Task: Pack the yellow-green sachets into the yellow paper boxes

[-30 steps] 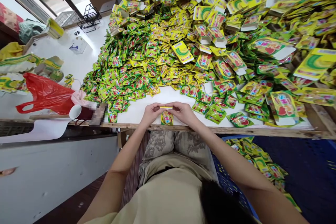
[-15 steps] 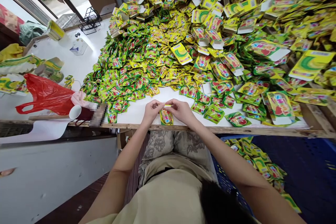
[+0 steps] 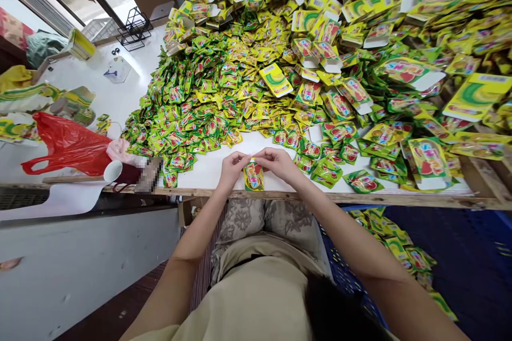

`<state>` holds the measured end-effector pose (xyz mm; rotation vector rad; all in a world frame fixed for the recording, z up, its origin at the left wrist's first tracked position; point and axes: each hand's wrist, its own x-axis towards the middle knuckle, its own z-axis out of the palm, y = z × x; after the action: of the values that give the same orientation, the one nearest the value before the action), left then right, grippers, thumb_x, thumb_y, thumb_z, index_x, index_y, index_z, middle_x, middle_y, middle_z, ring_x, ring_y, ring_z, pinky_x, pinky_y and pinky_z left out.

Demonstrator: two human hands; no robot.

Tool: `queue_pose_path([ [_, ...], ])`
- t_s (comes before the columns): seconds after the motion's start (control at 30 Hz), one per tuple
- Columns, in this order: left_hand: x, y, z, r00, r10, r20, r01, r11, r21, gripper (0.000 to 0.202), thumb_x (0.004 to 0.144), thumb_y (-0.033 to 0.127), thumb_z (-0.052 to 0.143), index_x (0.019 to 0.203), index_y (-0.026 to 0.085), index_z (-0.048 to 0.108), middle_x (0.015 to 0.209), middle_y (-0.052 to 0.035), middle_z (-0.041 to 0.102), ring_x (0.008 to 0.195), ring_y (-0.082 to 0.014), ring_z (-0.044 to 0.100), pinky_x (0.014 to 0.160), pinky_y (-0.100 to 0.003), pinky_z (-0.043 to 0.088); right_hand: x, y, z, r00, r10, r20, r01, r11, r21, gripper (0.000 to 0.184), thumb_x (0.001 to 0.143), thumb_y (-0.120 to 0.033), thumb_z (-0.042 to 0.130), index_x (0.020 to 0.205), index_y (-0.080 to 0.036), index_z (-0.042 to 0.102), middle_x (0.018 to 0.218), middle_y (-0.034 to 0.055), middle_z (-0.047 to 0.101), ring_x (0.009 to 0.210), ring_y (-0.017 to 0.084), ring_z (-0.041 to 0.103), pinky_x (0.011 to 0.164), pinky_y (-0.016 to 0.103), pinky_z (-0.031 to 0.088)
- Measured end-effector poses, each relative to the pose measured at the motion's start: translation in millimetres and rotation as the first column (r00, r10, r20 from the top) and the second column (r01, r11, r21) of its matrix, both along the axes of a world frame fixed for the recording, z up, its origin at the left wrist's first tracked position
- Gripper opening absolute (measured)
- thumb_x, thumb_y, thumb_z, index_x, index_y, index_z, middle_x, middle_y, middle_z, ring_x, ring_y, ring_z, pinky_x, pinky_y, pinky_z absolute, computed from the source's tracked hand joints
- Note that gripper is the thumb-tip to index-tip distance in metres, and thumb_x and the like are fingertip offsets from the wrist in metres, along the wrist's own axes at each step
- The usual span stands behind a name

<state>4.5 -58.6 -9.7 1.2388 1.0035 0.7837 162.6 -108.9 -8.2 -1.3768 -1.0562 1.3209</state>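
A small yellow-and-green printed carton [image 3: 254,177] lies at the table's front edge, its far end pinched by both hands. My left hand [image 3: 233,169] closes thumb and finger on that end from the left. From the right, my right hand [image 3: 279,164] does the same, fingertips almost meeting the left ones. The fingers hide part of the carton's far end. Beyond the hands spreads a heap of green sachets [image 3: 176,112] and yellow sachets [image 3: 256,42]. A few watermelon-printed sachets [image 3: 326,171] lie just right of my right hand.
Many yellow cartons [image 3: 276,80] are piled at the back and right. A red plastic bag [image 3: 68,144] and a cup [image 3: 120,172] stand at left, near a black wire rack [image 3: 135,29]. Below the table, right, a blue crate [image 3: 460,256] holds filled packs.
Both hands stay at the carton's far end with barely any movement; the right fingers shift slightly. The view has tilted very slightly.
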Motion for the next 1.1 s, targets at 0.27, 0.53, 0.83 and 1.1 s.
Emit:
queue_pose_path([
  [0.27,1.2,6.9,-0.9,1.0,-0.006,-0.015,0.005,0.999,-0.033,0.033,0.064,0.043,0.074,0.062,0.014,0.06,0.053,0.0043,0.054,0.048,-0.0062,0.046,0.046,-0.019,0.037,2.6,8.4,5.8,1.0,0.025,-0.014,-0.026,0.996,-0.085,0.032,0.064,-0.045,0.074,0.075,-0.016,0.066,0.063,0.0022,0.067,0.055,0.013,0.06,0.051,0.024,0.052],
  [0.53,-12.9,-3.7,-9.6,0.997,-0.049,0.051,0.047,0.998,0.044,0.026,0.073,0.037,0.07,0.088,0.017,0.07,0.087,-0.0032,0.068,0.076,-0.0123,0.061,0.07,-0.025,0.049,7.4,-4.4,-8.7,0.994,0.057,0.094,-0.069,0.989,0.132,0.03,0.075,-0.044,0.065,0.089,-0.017,0.069,0.077,0.004,0.07,0.068,0.016,0.064,0.065,0.03,0.054],
  [0.83,-13.4,-2.2,-12.2,0.991,-0.096,0.094,0.083,0.987,0.135,0.02,0.069,0.032,0.075,0.077,0.016,0.066,0.088,-0.0042,0.067,0.085,-0.0146,0.063,0.081,-0.03,0.05,-5.9,-17.9,-23.7,0.998,-0.002,0.063,-0.011,0.979,0.204,0.025,0.079,-0.039,0.063,0.094,-0.02,0.065,0.089,0.0046,0.071,0.077,0.018,0.067,0.072,0.033,0.054],
  [1.1,-16.9,-1.8,-4.7,0.994,-0.065,0.087,0.055,0.992,0.115,0.03,0.079,0.04,0.063,0.102,0.02,0.06,0.11,-0.0076,0.063,0.085,-0.0161,0.065,0.07,-0.029,0.053,28.9,-33.4,16.2,0.994,-0.033,0.106,0.009,0.976,0.218,0.024,0.083,-0.039,0.055,0.092,-0.019,0.064,0.081,0.0027,0.067,0.071,0.016,0.062,0.066,0.028,0.05],
])
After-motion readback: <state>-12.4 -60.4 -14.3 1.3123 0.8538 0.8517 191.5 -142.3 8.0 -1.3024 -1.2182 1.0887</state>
